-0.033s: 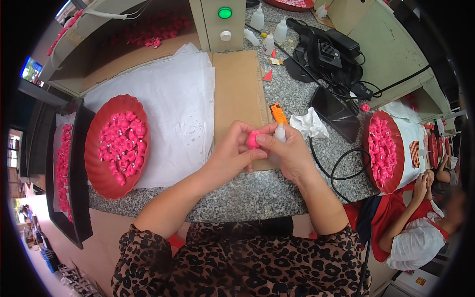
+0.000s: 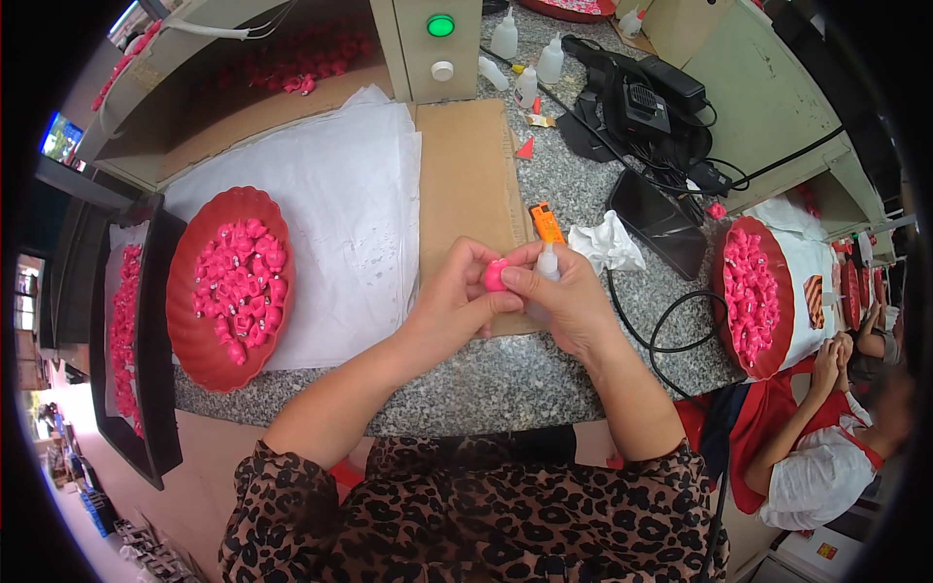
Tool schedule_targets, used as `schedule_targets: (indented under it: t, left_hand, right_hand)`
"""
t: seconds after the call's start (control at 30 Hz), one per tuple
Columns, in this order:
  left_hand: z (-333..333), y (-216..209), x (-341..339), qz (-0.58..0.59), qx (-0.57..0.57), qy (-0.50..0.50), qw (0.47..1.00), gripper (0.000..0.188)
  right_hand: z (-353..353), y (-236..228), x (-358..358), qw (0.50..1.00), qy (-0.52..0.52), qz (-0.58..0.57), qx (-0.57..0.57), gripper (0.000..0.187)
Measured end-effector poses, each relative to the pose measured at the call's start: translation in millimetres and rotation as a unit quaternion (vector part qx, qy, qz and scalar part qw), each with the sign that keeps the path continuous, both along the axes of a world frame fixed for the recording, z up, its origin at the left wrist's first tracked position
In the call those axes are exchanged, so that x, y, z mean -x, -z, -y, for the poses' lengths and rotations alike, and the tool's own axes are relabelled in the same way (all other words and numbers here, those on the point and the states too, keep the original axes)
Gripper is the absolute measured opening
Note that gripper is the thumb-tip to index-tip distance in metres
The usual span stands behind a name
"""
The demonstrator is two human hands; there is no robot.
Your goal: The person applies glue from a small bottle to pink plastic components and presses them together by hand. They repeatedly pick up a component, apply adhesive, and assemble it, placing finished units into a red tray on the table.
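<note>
Nothing has moved since the earlier frame: both hands stay together over the speckled stone counter. The left hand has its grip clamped on a pink piece; the right hand has its grip closed round a small white bottle. Beyond lie cardboard, white paper, a red bowl of pink pieces, an orange lighter, crumpled tissue, more bottles and a beige box with a green lamp.
</note>
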State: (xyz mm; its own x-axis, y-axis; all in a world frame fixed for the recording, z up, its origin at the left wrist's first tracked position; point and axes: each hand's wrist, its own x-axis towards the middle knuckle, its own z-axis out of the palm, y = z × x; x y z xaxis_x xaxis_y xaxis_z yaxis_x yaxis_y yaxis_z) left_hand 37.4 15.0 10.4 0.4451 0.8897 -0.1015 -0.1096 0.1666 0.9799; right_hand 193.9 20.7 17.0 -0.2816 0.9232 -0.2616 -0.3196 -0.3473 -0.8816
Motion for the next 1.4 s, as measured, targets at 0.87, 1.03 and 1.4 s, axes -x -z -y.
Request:
schedule_targets:
  t: [0.87,1.03,1.4]
  left_hand:
    - [0.8,6.7,-1.6,-0.107,-0.216,-0.088,0.967,0.031]
    - [1.1,6.1,0.5,-0.172,-0.279,-0.092,0.940,0.032]
    - [0.5,4.7,4.2,-0.213,-0.340,-0.079,0.913,0.037]
  right_hand:
    - [0.6,3.9,-11.0,0.996,0.015,-0.082,0.044,0.014]
    - [1.4,5.0,-13.6,0.997,0.004,-0.071,0.013,0.016]
    - [2.3,5.9,-15.9,0.998,-0.015,-0.053,-0.016,0.017]
